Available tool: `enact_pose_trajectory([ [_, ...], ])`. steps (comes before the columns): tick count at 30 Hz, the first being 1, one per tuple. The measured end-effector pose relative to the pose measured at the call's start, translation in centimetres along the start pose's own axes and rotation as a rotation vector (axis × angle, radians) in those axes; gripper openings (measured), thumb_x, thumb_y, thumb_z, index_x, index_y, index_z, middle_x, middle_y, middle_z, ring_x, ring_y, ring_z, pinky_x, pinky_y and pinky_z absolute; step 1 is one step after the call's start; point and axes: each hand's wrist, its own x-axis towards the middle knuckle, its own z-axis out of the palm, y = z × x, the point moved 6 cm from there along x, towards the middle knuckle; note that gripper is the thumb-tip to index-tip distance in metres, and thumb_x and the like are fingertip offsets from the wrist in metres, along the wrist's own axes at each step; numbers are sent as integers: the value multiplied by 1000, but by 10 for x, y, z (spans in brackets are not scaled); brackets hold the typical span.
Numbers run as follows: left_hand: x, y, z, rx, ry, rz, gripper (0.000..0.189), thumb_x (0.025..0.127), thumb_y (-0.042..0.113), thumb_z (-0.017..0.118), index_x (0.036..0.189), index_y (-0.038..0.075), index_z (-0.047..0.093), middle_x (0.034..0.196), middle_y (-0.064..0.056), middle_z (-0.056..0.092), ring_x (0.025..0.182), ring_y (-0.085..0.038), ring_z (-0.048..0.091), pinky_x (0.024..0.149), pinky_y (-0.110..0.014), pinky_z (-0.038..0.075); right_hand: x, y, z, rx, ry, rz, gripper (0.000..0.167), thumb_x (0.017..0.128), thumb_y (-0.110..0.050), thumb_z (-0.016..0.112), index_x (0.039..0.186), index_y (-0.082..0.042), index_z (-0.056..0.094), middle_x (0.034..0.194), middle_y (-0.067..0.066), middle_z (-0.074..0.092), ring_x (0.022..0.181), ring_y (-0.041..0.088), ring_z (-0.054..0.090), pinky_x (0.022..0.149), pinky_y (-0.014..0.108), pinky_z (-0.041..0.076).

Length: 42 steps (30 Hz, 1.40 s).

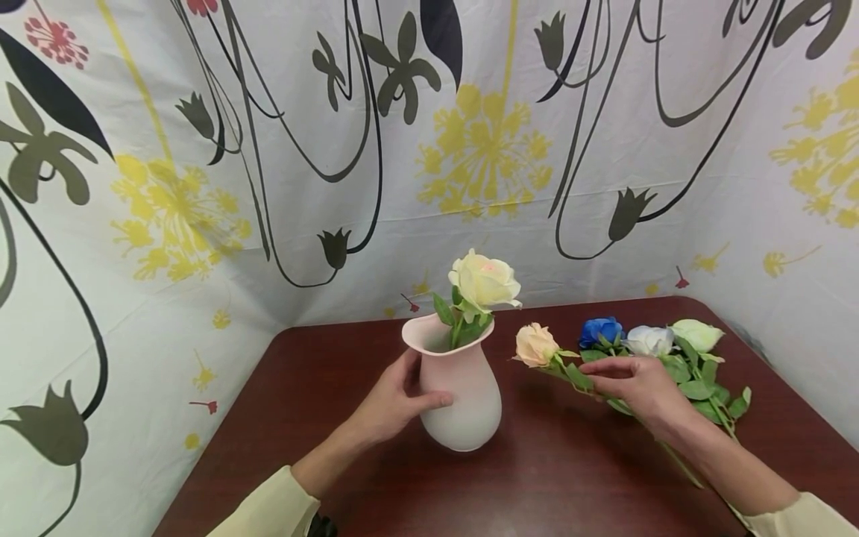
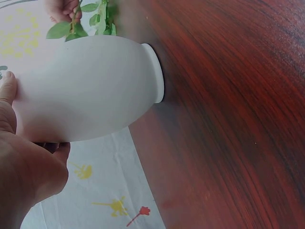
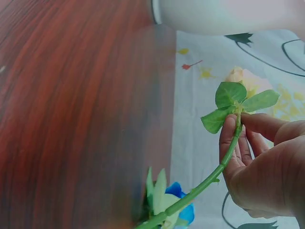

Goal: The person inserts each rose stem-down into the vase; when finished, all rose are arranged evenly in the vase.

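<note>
A pale pink-white vase (image 1: 461, 395) stands upright on the table, a cream rose (image 1: 485, 282) rising from its mouth. My left hand (image 1: 396, 399) grips the vase from its left side, thumb across the front and fingers around behind. In the left wrist view, the vase body (image 2: 95, 90) fills much of the picture and its foot meets the tabletop. With thumb and fingers, my right hand (image 1: 634, 384) pinches the green stem of a peach rose (image 1: 535, 345), whose head points toward the vase. Its stem (image 3: 202, 183) slants down past the hand in the right wrist view.
Right of the vase, a blue rose (image 1: 601, 331), a white rose (image 1: 649, 341) and a pale green rose (image 1: 698, 335) lie on the table with leafy stems toward the front. The dark red wooden table (image 1: 322, 373) has a patterned cloth (image 1: 429, 149) hanging behind it.
</note>
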Motion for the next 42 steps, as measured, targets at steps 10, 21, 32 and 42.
enact_pose_trajectory([
  [10,0,1,1,-6,-6,10,83,93,22,87,160,28,39,151,2,52,131,-22,58,110,-45,49,-3,-18,-1,125,9,-48,31,102,-14,75,124,7,73,112,-2,76,89,6,71,77,29,60],
  [21,1,1,0,-5,-8,8,84,93,21,87,161,27,38,152,2,52,132,-22,57,111,-46,48,-9,-37,-10,121,27,-66,37,100,-21,77,125,6,73,104,-8,76,93,5,70,80,28,59],
  [32,1,1,0,6,-7,5,84,93,23,87,161,28,38,152,2,52,132,-21,58,111,-45,49,-10,-48,-17,221,8,-91,24,102,-18,75,121,-5,77,107,-12,74,97,7,68,84,24,58],
  [42,1,-1,0,12,1,4,82,92,21,87,159,26,41,150,1,54,129,-21,59,108,-43,51,-11,-54,-20,434,-22,-112,22,101,0,71,107,-18,82,104,-9,77,94,5,71,81,21,58],
])
